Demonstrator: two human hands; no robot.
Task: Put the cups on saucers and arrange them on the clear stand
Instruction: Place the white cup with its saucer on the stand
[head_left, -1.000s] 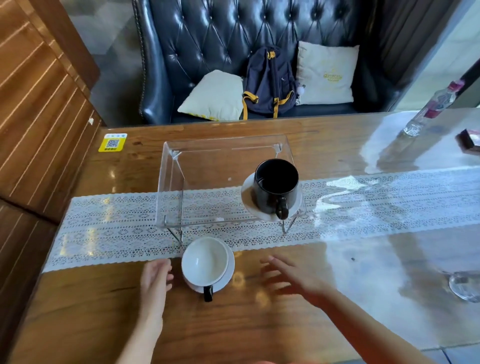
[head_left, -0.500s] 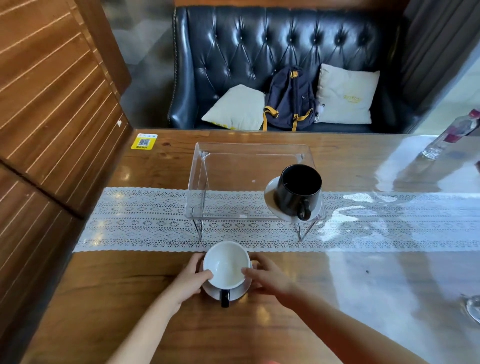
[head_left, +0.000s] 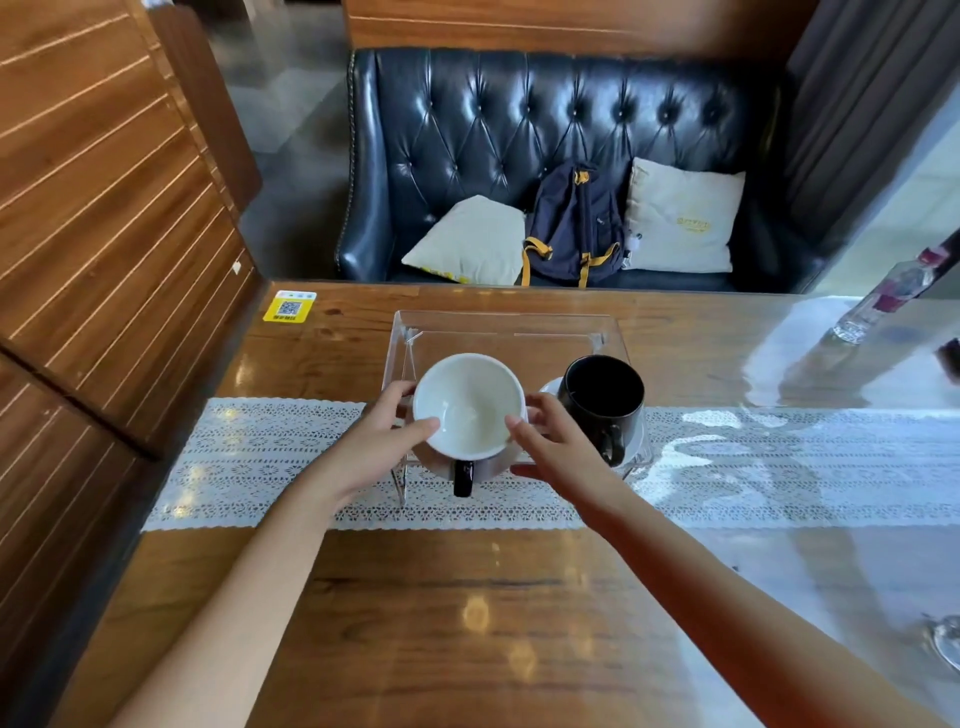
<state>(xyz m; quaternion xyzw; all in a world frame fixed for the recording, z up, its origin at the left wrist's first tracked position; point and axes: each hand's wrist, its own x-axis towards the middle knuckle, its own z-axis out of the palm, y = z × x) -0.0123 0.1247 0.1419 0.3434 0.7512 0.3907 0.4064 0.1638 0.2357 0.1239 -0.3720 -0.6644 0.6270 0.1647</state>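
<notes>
Head view, the only one: both hands carry the white cup (head_left: 469, 402) on its saucer (head_left: 491, 464) over the front left part of the clear stand (head_left: 506, 332). The left hand (head_left: 382, 439) takes it from 9 o'clock, thumb on the rim; the right hand (head_left: 553, 441) takes it from 3 o'clock, fingers under the saucer edge. Each grip is closed on the set. Whether the saucer already rests on the stand or is just above it cannot be told. The cup's dark handle points to 6 o'clock, past the stand's front edge.

The black cup (head_left: 602, 400) on its own saucer (head_left: 636, 447) sits at the front right of the stand, at 3 o'clock from the white cup and just beside the right hand.

Risks, as a judgement: the right knuckles could knock the black cup, which stands near the front edge, and push it off. The white saucer, set too far forward, may overhang and tip. The cup could also slide on its saucer if the set tilts.

Both cups look empty. The stand holds only these two sets.
</notes>
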